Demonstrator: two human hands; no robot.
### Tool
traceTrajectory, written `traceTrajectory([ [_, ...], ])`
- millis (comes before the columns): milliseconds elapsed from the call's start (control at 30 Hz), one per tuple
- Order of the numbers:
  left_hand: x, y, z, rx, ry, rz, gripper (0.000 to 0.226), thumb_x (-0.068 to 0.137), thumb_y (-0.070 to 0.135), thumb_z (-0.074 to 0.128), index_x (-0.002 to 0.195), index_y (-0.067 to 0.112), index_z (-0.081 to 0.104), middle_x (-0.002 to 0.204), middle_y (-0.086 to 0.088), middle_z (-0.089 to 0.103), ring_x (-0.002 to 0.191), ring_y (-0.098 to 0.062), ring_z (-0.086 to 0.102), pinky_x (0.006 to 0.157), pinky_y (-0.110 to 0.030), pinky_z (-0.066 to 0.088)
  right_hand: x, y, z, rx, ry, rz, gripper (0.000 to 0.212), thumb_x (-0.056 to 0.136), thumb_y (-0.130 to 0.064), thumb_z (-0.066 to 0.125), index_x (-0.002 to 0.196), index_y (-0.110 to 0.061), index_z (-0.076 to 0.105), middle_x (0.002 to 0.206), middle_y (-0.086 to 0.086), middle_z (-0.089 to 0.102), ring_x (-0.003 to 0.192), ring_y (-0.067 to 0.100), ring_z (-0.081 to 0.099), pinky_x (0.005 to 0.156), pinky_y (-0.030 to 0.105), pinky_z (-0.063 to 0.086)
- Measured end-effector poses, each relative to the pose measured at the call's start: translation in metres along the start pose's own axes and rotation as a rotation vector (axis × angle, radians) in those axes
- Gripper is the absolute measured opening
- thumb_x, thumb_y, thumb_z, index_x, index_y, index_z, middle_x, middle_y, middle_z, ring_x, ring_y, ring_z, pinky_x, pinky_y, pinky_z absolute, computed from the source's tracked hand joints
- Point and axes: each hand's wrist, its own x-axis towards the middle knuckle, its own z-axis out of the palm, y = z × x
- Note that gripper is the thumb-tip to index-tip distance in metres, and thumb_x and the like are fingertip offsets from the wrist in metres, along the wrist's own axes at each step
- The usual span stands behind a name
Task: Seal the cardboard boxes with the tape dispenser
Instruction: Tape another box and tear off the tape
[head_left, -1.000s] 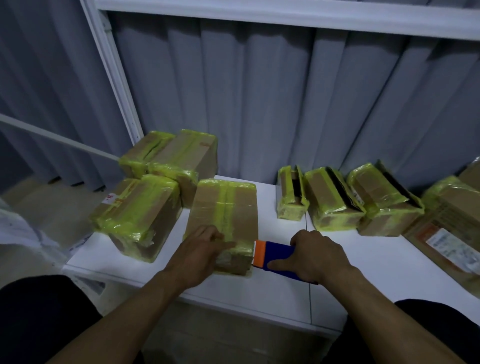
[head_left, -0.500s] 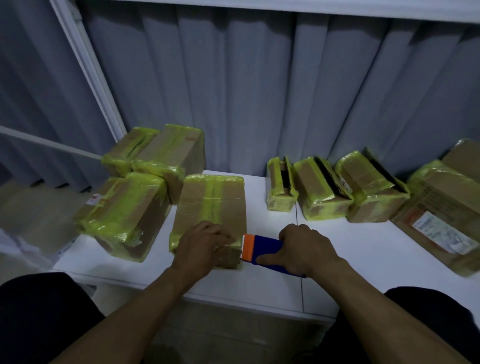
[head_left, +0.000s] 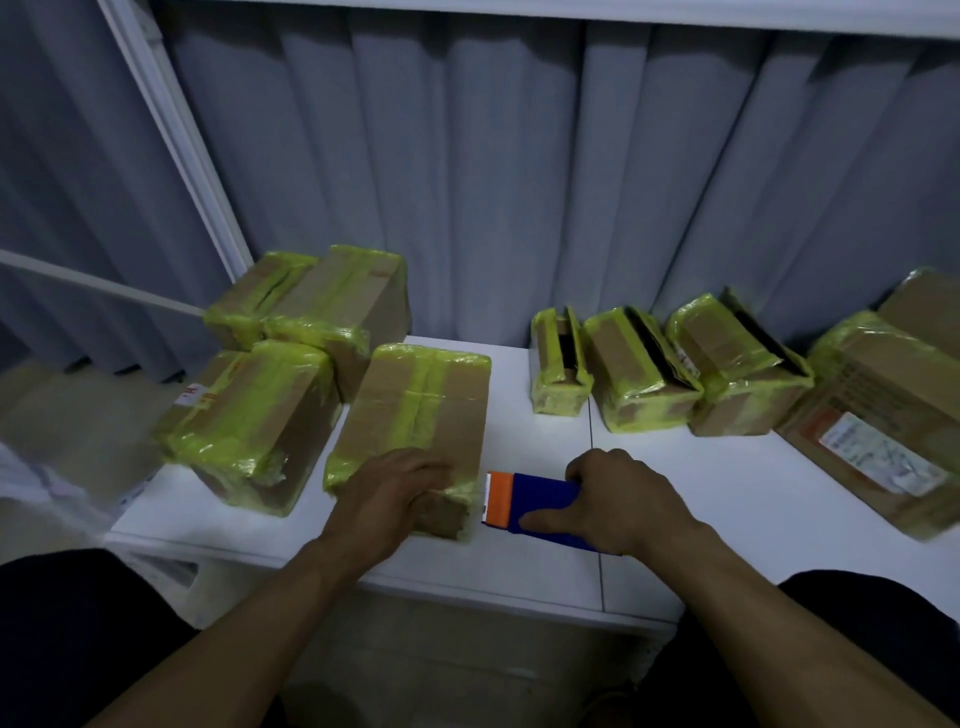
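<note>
Lower centre of frame: L hand (head_left: 395, 499) palm-down on near end of middle box (head_left: 421, 410). Fingers spread & fairly straight, pressing on box top where yellow-green tape wraps over near edge. Nothing grasped, hand flat.

Just right of it: R hand (head_left: 618, 504) wrapped round tape dispenser (head_left: 540, 499). Thumb along near side of blue body, fingers curled over far side, firm closed grip. Orange end pointing left, just beside box's near right corner; can't tell if touching. Dispenser low at table (head_left: 727, 493) level; can't tell if resting on it.

Middle box lying lengthwise away from camera on white table, tape strip down centre of top plus bands at both ends.

Left of frame: stack of taped boxes (head_left: 254, 415), front one tilted & hanging over table's left edge, just beside middle box.

Centre-right, along back of table: three small boxes (head_left: 639, 374) in a row w/ yellow-green tape, dark gaps at their tops.

Far right: big box (head_left: 872, 395) w/ white label (head_left: 878, 457), partly taped, cut off by frame edge.

Behind everything: grey curtain (head_left: 519, 182). White pole (head_left: 171, 130) slanting down upper left.

Bottom of frame: both forearms reaching in, dark clothing at both corners.
</note>
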Motion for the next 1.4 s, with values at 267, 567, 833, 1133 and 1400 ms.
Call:
traceTrajectory([
  [267,0.002,0.015,-0.002,0.144,-0.107,0.059,0.04,0.093,0.045,0.06,0.131,0.032,0.06,0.125,0.008,0.063,0.118,-0.013,0.055,0.102,-0.035,0.045,0.017,-0.008,0.008,-0.048,-0.022,-0.007,0.077,0.067,-0.085,0.07,0.111,-0.022,0.065,0.105,-0.002,0.07,0.088,0.017,0.067,0.076,0.032,0.059],
  [567,0.005,0.008,0.012,0.09,0.006,0.159,0.028,0.078,0.031,0.083,0.104,0.02,0.078,0.109,0.004,0.073,0.102,-0.01,0.062,0.093,-0.022,0.048,0.015,0.002,0.014,0.041,-0.054,0.002,0.079,0.065,-0.084,0.071,0.114,-0.022,0.065,0.107,-0.003,0.07,0.089,0.014,0.068,0.079,0.032,0.061],
  [833,0.005,0.01,0.006,0.124,0.031,0.152,0.038,0.099,0.046,0.047,0.102,0.026,0.079,0.104,0.01,0.073,0.098,-0.012,0.064,0.076,-0.022,0.053,-0.007,0.034,0.015,0.289,-0.091,-0.007,0.069,0.058,-0.085,0.076,0.09,-0.025,0.068,0.082,-0.009,0.07,0.072,0.006,0.069,0.07,0.029,0.063],
  [1133,0.006,0.009,0.005,0.104,0.031,0.14,0.053,0.103,0.055,0.032,0.104,0.029,0.078,0.106,0.015,0.072,0.102,-0.009,0.062,0.077,-0.016,0.044,-0.011,0.058,0.014,0.367,-0.089,0.022,0.068,0.055,-0.084,0.077,0.087,-0.025,0.07,0.079,-0.008,0.072,0.071,0.005,0.07,0.065,0.022,0.059],
  [1400,0.004,0.004,0.004,0.024,0.042,0.141,0.046,0.102,0.052,0.039,0.104,0.027,0.078,0.108,0.018,0.071,0.104,-0.005,0.06,0.08,-0.024,0.05,-0.015,0.065,0.009,0.379,-0.121,-0.014,0.056,0.06,-0.078,0.081,0.083,-0.029,0.069,0.076,-0.011,0.07,0.068,0.001,0.068,0.059,0.018,0.052],
])
